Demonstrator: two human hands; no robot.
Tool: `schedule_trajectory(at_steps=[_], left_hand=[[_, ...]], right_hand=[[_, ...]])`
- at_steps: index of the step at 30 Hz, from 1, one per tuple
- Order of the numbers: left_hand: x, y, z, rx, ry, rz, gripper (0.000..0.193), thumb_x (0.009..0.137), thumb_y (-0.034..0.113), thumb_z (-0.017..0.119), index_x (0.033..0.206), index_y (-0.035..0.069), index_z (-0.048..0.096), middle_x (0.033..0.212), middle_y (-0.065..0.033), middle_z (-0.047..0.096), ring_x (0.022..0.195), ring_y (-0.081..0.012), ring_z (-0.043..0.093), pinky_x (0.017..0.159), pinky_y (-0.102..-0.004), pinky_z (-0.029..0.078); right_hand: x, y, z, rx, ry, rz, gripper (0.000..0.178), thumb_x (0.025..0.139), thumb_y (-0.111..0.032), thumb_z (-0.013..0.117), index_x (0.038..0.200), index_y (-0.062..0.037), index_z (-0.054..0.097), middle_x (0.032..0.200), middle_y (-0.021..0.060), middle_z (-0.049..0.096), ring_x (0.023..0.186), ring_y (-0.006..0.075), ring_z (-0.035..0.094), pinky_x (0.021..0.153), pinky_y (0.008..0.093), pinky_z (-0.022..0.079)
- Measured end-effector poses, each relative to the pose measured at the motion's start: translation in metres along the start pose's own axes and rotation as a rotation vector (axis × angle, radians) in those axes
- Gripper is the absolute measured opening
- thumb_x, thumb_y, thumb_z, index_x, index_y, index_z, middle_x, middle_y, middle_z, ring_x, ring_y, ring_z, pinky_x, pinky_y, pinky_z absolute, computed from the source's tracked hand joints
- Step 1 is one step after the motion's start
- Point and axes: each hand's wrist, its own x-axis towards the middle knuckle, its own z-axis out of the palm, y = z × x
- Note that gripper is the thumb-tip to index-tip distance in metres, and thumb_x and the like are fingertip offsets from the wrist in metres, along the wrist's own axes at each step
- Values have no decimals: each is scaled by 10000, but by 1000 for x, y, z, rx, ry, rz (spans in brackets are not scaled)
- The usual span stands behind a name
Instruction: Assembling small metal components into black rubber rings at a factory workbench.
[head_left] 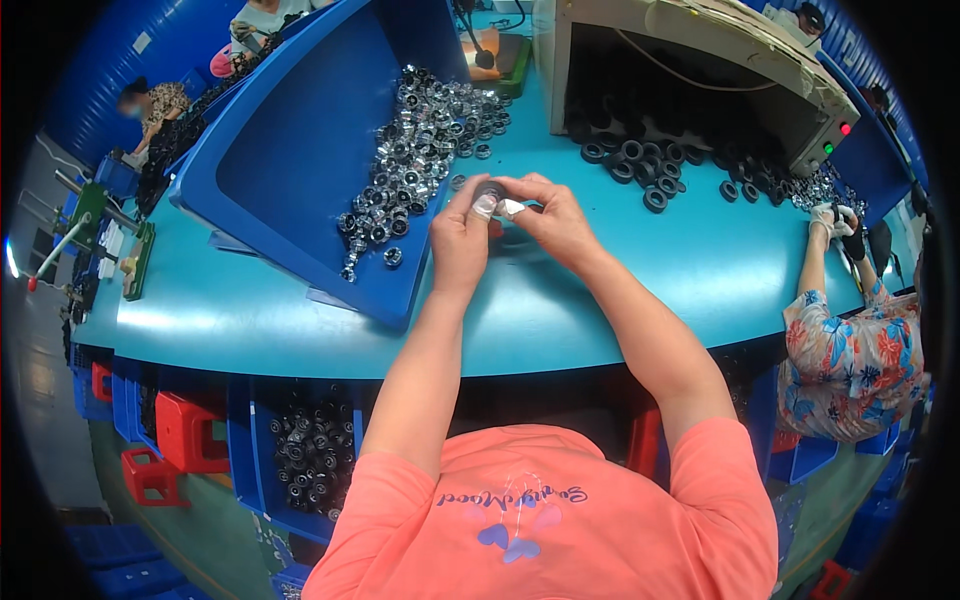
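Left hand [460,240] and right hand [553,217] pinch a dark, round, rubber-looking ring [490,188] between their fingertips, neither nearer.

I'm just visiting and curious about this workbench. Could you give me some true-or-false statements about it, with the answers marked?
1. The left hand and right hand meet at a small dark rounded part. True.
2. The large bin with shiny parts at its open side is red. False: the bin is blue, and the shiny parts are silvery and black.
3. Black rings lie on the bench in front of the boxy machine. True.
4. Only green lights glow on that machine. False: a red light glows there too.
5. The person wears a pale blue shirt. False: the shirt is coral pink.
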Motion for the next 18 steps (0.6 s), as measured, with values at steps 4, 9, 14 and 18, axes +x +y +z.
schedule_trajectory(at_steps=[4,9,14,18], left_hand=[[-3,0,-3,72,129,-1,224,988,62,550,1129,92,723,878,-20,703,643,-60,601,549,-236,523],[-1,-1,-5,21,91,-121,273,982,49,563,1233,51,670,916,-34,702,680,-70,619,562,-235,532],[-1,1,2,9,-30,-90,493,958,21,613,1438,31,499,1090,-62,686,858,-101,661,646,-249,566],[-2,-2,2,159,-37,-4,562,888,9,675,1424,24,507,1145,-118,694,957,-176,689,791,-316,572]], right_hand=[[-10,-18,14,-141,2,21,368,873,-69,665,1237,-97,715,958,65,631,839,145,609,752,285,517],[-5,1,16,-185,65,-50,363,884,-49,645,1240,-78,708,1008,77,646,853,135,625,769,277,542],[4,16,3,284,79,144,360,892,-73,667,1244,1,685,1045,89,705,956,161,663,806,279,546],[4,11,2,311,46,195,389,884,-88,678,1255,28,656,1047,89,702,960,160,661,827,278,545]])
